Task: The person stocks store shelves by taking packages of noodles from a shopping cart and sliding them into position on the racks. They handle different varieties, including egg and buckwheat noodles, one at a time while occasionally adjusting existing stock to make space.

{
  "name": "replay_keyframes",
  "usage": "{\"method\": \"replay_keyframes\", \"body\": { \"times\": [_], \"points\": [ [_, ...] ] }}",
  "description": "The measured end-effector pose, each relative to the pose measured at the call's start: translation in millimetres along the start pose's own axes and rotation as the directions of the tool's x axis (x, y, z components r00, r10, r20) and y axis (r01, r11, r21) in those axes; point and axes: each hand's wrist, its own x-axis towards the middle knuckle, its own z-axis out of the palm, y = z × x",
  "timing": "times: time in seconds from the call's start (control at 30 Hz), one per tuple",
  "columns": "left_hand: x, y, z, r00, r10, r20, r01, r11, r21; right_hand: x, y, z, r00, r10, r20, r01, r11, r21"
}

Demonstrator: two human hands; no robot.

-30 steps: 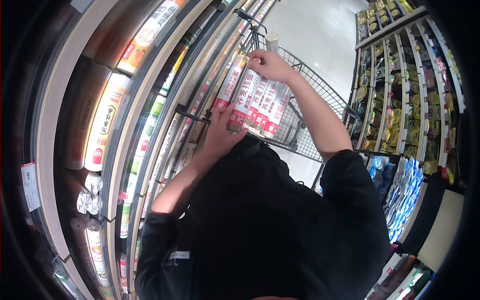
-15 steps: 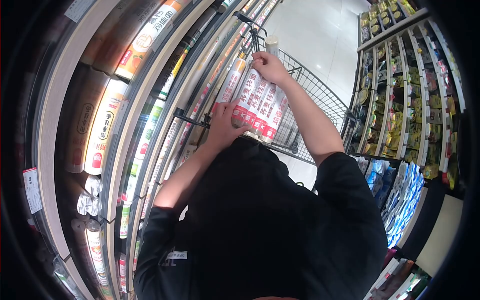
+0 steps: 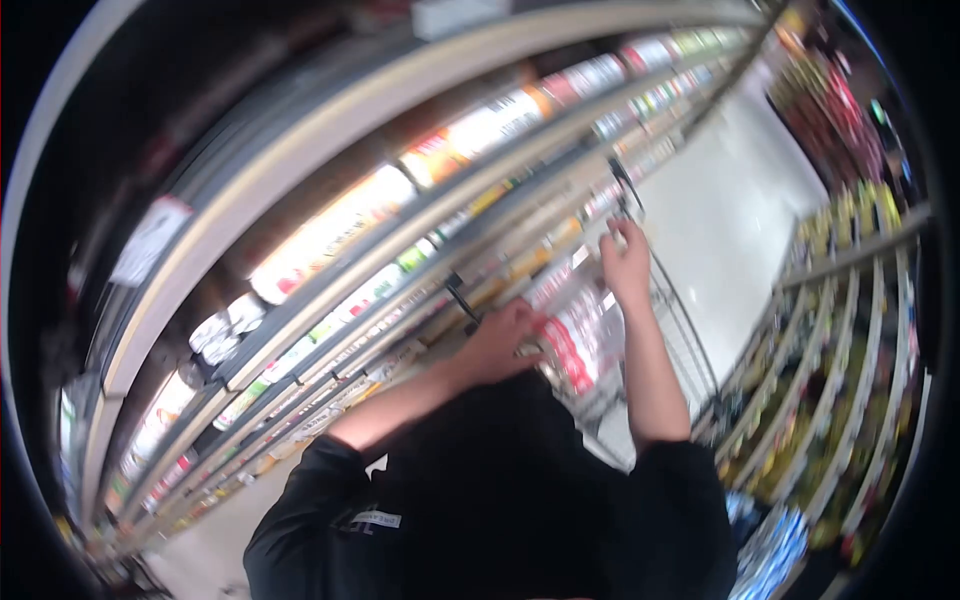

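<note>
The head view is smeared with motion blur, so fine detail is lost. It looks down a shop aisle with a pale, glossy tiled floor (image 3: 745, 195) running away at the upper right. A tall run of cream-edged shelving (image 3: 330, 215) curves across the left and top, stocked with long packets in orange, white and green wrappers. A second rack of shelves (image 3: 850, 340), filled with small yellow and green goods, stands on the right across the aisle. Between them, just beside the left shelving, is a grey wire shopping trolley (image 3: 685, 335). The bundle of long, slim red-and-white packets (image 3: 572, 335) is held over the trolley's near edge, tilted with its top away from the person. The left hand (image 3: 503, 340) is wrapped around its lower end, fingers curled in. The right hand (image 3: 628, 265) clasps the upper end, closed on it, though blur hides the fingertips. Black sleeves and a black top fill the bottom of the view.
</note>
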Motion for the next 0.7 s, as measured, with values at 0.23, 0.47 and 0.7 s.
{"method": "replay_keyframes", "body": {
  "times": [0.23,0.47,0.7],
  "points": [
    [-90.6,130.1,-224.9,0.806,0.261,-0.532,0.044,0.869,0.493,39.4,-262.6,-43.1,0.85,-0.524,0.053,0.415,0.728,0.546],
    [-133.4,200.7,-372.1,0.465,0.087,-0.881,0.72,0.541,0.433,133.8,-427.8,-31.2,0.655,-0.585,0.478,0.541,0.805,0.243],
    [-122.9,145.1,-453.5,0.525,-0.321,-0.788,0.839,0.347,0.418,205.9,-454.6,35.4,0.54,-0.454,0.709,0.65,0.76,-0.009]
  ]
}}
